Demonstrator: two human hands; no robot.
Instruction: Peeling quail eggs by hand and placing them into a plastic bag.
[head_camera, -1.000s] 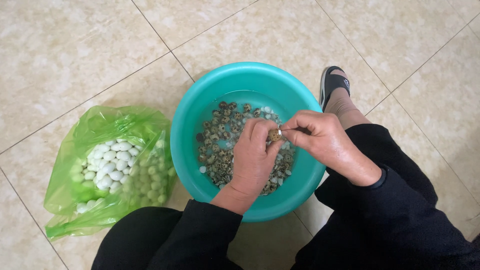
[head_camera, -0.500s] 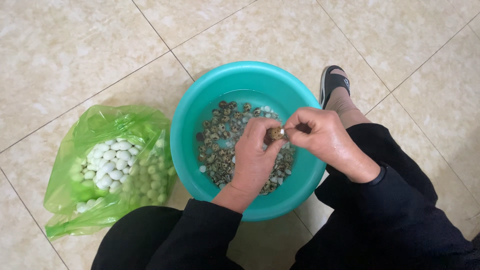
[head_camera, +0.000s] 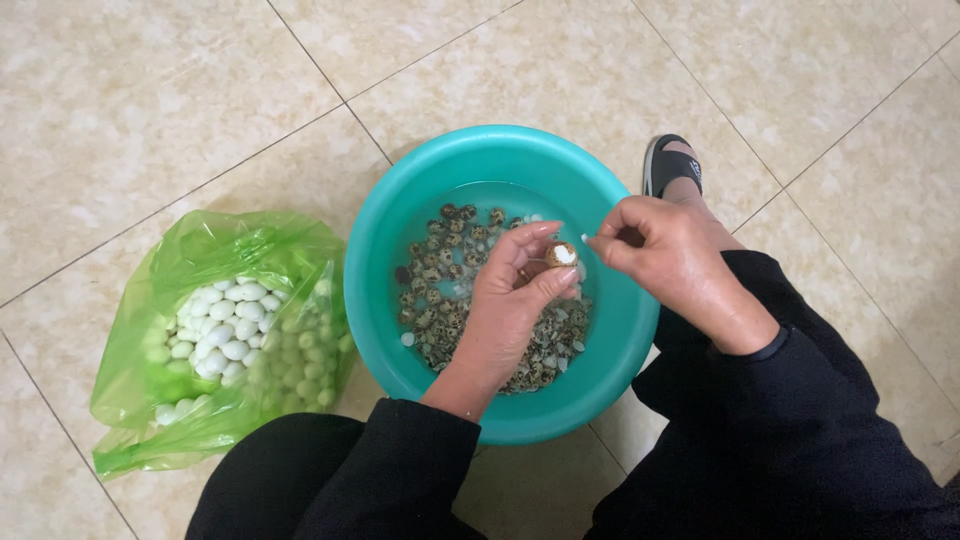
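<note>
Beside basin (head_camera: 400, 330), green bag (head_camera: 200, 270).

left hand (head_camera: 505, 305) holds a speckled egg (head_camera: 560, 254) over teal basin (head_camera: 390, 230).

A single package lies on the tiled floor (head_camera: 150, 90): a translucent green plastic bag (head_camera: 225, 335), crumpled and open at the top, resting well to the left of the left grip (head_camera: 515, 300) and just beside the rim of the teal basin (head_camera: 375, 290). Through its thin film show small white peeled eggs (head_camera: 225, 320), heaped toward the bag's middle. No labels, signs or screens appear anywhere in view.
</note>
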